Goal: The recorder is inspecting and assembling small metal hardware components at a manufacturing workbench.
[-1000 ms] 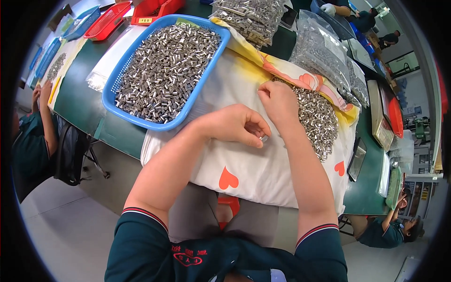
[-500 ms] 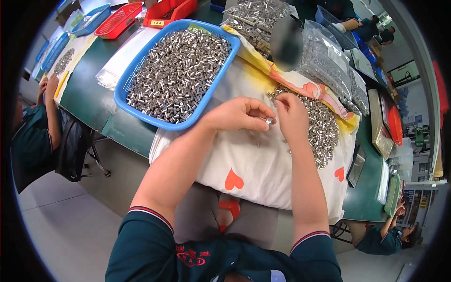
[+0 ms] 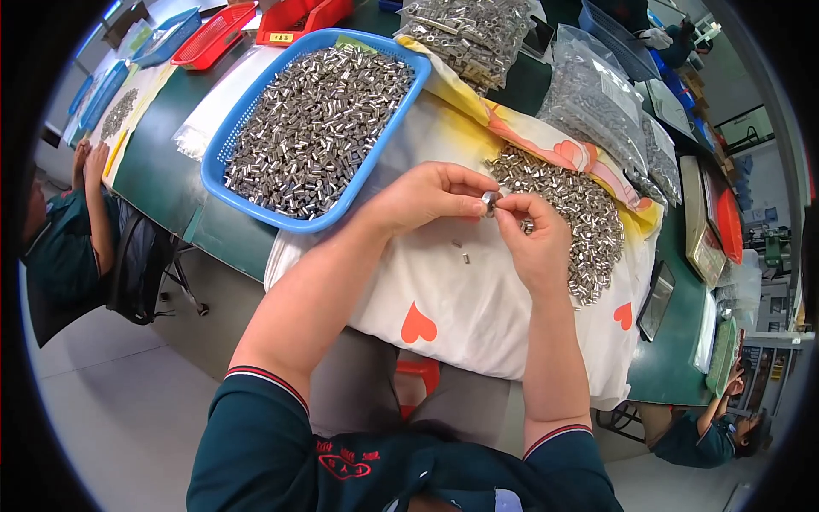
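Observation:
My left hand (image 3: 439, 196) pinches a small shiny round metal piece (image 3: 489, 198) between thumb and fingers, above the white cloth (image 3: 375, 290). My right hand (image 3: 537, 235) meets it there, thumb and index finger pressed together right beside that piece; whatever they grip is too small to make out. Just right of my right hand spreads a pile of small metal cylinders (image 3: 589, 230) on the cloth. Two loose cylinders (image 3: 466, 258) lie below my hands. To the left stands a blue plastic basket (image 3: 320, 224) full of similar cylinders, close to my left forearm.
Clear bags of metal parts (image 3: 589, 102) lie at the back right. A dark flat device (image 3: 656, 299) rests near the right table edge. Red bins (image 3: 213, 38) stand at the far left. One person (image 3: 72, 222) sits at left, another (image 3: 712, 431) at right.
My right hand has come from the pile's edge to the metal piece in my left hand. The dark blurred shape near the bags is gone from view.

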`<act>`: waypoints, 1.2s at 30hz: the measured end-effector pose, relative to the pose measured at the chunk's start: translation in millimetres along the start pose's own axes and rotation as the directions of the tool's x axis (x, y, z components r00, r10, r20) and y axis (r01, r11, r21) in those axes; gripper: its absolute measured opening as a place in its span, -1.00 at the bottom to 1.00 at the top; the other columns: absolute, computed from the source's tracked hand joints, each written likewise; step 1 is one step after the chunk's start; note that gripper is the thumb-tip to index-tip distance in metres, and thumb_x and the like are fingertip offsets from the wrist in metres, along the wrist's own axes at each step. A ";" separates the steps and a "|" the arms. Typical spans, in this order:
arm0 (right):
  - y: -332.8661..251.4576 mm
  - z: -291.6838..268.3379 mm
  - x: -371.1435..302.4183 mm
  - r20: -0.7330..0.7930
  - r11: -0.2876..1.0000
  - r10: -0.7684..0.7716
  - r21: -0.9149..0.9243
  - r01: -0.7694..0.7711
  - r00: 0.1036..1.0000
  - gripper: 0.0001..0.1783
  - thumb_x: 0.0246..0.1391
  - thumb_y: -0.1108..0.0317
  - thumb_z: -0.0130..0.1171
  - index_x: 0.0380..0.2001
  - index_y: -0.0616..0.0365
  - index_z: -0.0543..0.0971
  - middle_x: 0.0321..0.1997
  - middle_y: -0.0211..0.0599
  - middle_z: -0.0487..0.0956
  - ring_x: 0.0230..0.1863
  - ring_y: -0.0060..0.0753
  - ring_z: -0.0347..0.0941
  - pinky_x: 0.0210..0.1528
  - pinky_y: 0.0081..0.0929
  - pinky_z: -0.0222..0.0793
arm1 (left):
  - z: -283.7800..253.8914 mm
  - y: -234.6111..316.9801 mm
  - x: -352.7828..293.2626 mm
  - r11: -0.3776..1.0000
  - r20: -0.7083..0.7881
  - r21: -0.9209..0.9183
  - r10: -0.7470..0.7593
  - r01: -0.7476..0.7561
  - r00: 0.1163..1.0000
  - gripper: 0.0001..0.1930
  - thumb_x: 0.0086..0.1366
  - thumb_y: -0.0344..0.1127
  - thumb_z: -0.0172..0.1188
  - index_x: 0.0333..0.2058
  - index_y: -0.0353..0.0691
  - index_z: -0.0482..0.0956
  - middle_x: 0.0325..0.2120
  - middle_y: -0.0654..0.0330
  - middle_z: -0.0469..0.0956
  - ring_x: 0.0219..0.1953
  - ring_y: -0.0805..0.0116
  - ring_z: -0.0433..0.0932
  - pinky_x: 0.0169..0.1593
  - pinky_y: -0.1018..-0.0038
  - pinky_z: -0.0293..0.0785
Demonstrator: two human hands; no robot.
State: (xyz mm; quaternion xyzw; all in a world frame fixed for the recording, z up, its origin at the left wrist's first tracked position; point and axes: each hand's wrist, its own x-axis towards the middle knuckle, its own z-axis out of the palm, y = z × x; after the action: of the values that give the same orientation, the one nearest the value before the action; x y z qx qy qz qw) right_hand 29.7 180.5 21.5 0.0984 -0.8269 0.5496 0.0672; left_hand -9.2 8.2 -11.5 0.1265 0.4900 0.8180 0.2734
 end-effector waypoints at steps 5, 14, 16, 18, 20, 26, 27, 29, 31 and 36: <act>-0.1 7.2 -0.8 -0.017 0.817 -0.403 -0.457 0.351 0.915 -0.92 -0.24 0.52 0.14 -0.56 0.20 0.47 -0.51 -0.29 0.48 -0.45 -0.35 0.41 -0.38 -0.49 0.33 | 2.8 1.1 -1.2 0.978 -0.084 0.203 -0.026 0.042 0.996 -0.69 0.07 -0.48 0.17 -0.16 -0.38 0.46 -0.34 0.18 0.53 -0.35 0.54 0.49 -0.22 0.62 0.45; -7.7 -1.6 -3.2 0.070 0.970 -0.091 -0.220 0.104 0.993 -0.91 -0.19 0.49 0.15 -0.50 0.22 0.50 -0.48 -0.28 0.51 -0.44 -0.41 0.43 -0.38 -0.54 0.33 | 2.0 3.3 -3.3 0.966 -0.071 0.243 -0.069 0.084 0.995 -0.69 0.05 -0.49 0.19 -0.18 -0.39 0.47 -0.36 0.19 0.53 -0.36 0.55 0.49 -0.25 0.64 0.45; -8.2 -7.4 -1.9 0.096 0.980 -0.042 -0.189 0.060 0.994 -0.90 -0.18 0.48 0.16 -0.49 0.24 0.51 -0.48 -0.31 0.52 -0.46 -0.49 0.42 -0.38 -0.59 0.32 | 3.8 3.6 -3.6 0.972 -0.047 0.217 -0.082 0.090 0.996 -0.70 0.05 -0.49 0.19 -0.18 -0.38 0.47 -0.36 0.20 0.54 -0.37 0.55 0.49 -0.26 0.64 0.44; -7.8 -9.1 -1.6 0.123 0.987 0.008 -0.159 0.012 0.992 -0.88 -0.17 0.47 0.17 -0.48 0.26 0.51 -0.48 -0.35 0.52 -0.48 -0.58 0.40 -0.38 -0.65 0.30 | 4.2 3.7 -4.0 0.977 -0.023 0.190 -0.096 0.099 0.995 -0.70 0.05 -0.49 0.19 -0.19 -0.37 0.48 -0.37 0.20 0.54 -0.37 0.56 0.49 -0.26 0.65 0.44; -6.6 -7.4 -0.8 0.136 0.989 0.075 -0.133 -0.057 0.988 -0.86 -0.18 0.47 0.18 -0.44 0.24 0.52 -0.49 -0.38 0.52 -0.49 -0.61 0.39 -0.38 -0.68 0.29 | 3.2 3.9 -5.4 0.960 -0.001 0.257 -0.113 0.110 0.994 -0.71 0.03 -0.47 0.21 -0.20 -0.34 0.50 -0.37 0.23 0.54 -0.38 0.59 0.48 -0.27 0.66 0.43; 8.7 -6.3 39.6 0.046 0.871 -0.132 -0.471 0.138 0.990 -0.89 -0.17 0.41 0.13 -0.50 0.17 0.55 -0.52 -0.25 0.51 -0.40 -0.30 0.43 -0.32 -0.42 0.32 | 6.6 2.3 -7.4 0.907 0.083 0.418 -0.105 0.061 0.991 -0.69 -0.02 -0.43 0.25 -0.23 -0.31 0.52 -0.40 0.29 0.54 -0.37 0.64 0.47 -0.23 0.67 0.41; 18.7 1.2 49.8 0.048 0.871 -0.134 -0.471 0.140 0.990 -0.89 -0.17 0.41 0.13 -0.50 0.17 0.55 -0.52 -0.25 0.51 -0.40 -0.30 0.43 -0.32 -0.42 0.32 | 5.1 1.3 -8.2 0.907 0.082 0.417 -0.103 0.060 0.991 -0.69 -0.02 -0.43 0.25 -0.23 -0.31 0.52 -0.40 0.29 0.54 -0.37 0.64 0.47 -0.23 0.67 0.41; 34.2 9.6 66.1 0.143 0.657 -0.320 -0.678 0.328 0.936 -0.90 -0.20 0.38 0.13 -0.56 0.14 0.56 -0.51 -0.22 0.50 -0.36 -0.18 0.41 -0.26 -0.30 0.29 | 6.5 0.3 -5.9 0.917 0.121 0.394 -0.114 0.057 0.986 -0.70 -0.02 -0.43 0.25 -0.24 -0.30 0.53 -0.40 0.29 0.54 -0.36 0.63 0.47 -0.23 0.66 0.40; 34.7 15.0 70.4 0.177 0.622 -0.298 -0.710 0.332 0.938 -0.92 -0.22 0.38 0.13 -0.59 0.14 0.56 -0.50 -0.21 0.51 -0.36 -0.18 0.41 -0.26 -0.30 0.29 | 8.0 3.4 -7.8 0.911 0.127 0.411 -0.103 0.042 0.987 -0.70 -0.03 -0.43 0.25 -0.24 -0.30 0.53 -0.41 0.29 0.54 -0.37 0.63 0.47 -0.23 0.66 0.40; 32.0 18.4 76.0 0.235 0.546 -0.234 -0.771 0.328 0.943 -0.93 -0.25 0.41 0.12 -0.63 0.14 0.55 -0.52 -0.20 0.51 -0.36 -0.18 0.42 -0.26 -0.29 0.29 | 9.3 5.3 -10.1 0.905 0.152 0.420 -0.136 0.061 0.979 -0.72 -0.03 -0.44 0.25 -0.26 -0.32 0.53 -0.42 0.30 0.54 -0.38 0.64 0.46 -0.24 0.67 0.40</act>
State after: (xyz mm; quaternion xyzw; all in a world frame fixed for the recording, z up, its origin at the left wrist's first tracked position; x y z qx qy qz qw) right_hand -51.7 168.8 2.3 0.2173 -0.9601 0.0954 0.1479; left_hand 1.7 7.3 -1.7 0.2287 0.6313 0.6664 0.3242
